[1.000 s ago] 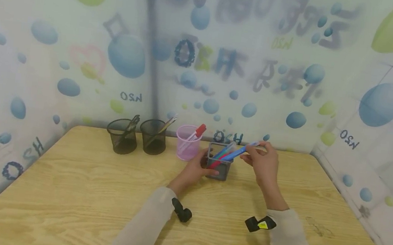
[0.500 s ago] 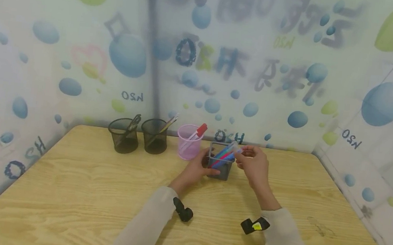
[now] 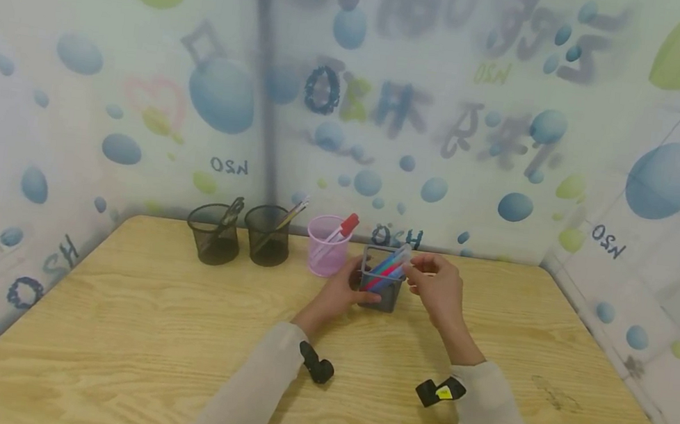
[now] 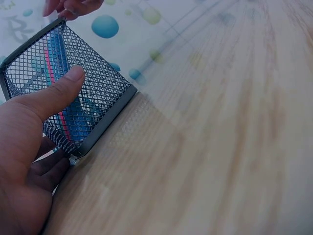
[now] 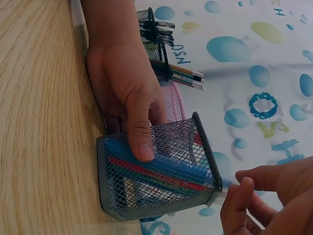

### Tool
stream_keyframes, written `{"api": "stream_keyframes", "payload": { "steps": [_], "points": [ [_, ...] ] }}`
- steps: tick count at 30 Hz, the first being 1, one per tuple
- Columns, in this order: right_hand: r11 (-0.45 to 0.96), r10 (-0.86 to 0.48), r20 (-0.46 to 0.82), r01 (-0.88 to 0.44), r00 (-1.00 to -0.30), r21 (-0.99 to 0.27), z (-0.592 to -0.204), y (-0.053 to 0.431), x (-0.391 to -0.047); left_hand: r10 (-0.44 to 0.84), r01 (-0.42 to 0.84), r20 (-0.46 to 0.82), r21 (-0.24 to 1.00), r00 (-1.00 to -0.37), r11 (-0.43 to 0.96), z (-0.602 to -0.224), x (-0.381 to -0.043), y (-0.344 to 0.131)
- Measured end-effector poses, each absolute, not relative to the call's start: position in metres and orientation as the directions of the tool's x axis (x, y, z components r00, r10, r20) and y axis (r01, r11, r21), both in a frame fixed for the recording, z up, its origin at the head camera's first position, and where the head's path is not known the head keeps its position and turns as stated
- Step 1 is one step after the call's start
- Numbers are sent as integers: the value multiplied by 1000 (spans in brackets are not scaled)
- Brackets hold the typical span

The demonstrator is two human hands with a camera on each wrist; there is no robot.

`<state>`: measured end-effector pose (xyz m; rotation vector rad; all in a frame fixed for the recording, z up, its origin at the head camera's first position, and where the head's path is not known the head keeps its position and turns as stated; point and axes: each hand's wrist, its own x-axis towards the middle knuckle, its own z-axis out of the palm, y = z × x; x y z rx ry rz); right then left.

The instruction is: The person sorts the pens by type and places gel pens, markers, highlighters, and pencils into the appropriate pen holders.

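Observation:
A square dark mesh pen holder (image 3: 380, 302) sits on the wooden table, with several blue, red and green pens (image 3: 385, 271) leaning in it. My left hand (image 3: 340, 290) grips the holder from its left side; in the left wrist view the thumb of the left hand (image 4: 46, 105) lies across the mesh. At the rim, my right hand (image 3: 439, 290) has its thumb and forefinger at the upper end of a blue pen (image 5: 195, 171). The right wrist view shows these fingertips pinching the pen's pale end, its body inside the mesh.
A pink mesh cup (image 3: 327, 259) with a red-capped marker (image 3: 347, 225) stands just left of the holder. Further left are two round black mesh cups, one with pencils (image 3: 291, 215) and one with dark pens (image 3: 231, 211). A patterned wall (image 3: 345, 164) rises behind the table.
My right hand has moved left and down toward the holder, and the blue pen in it has sunk deeper among the other pens. The left hand stays on the holder.

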<state>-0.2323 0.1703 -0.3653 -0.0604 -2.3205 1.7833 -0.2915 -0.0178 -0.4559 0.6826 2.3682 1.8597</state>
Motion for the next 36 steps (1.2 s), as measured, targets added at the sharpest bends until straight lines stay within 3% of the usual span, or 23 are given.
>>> {"api": "stream_keyframes", "payload": {
  "steps": [15,24,36],
  "points": [
    [401,57,84,-54,-995,-915,-384,179,-223,360,339,252,919,-898,201,-456,-291,-14],
    [433,38,119,-91,-992,-897,-391,175,-225,339,350,263,909,-903,226,-456,-289,-14],
    [453,43,171,-133,-984,-881,-400,171,-231,158,338,311,922,-937,188,-447,-264,-12]
  ]
}}
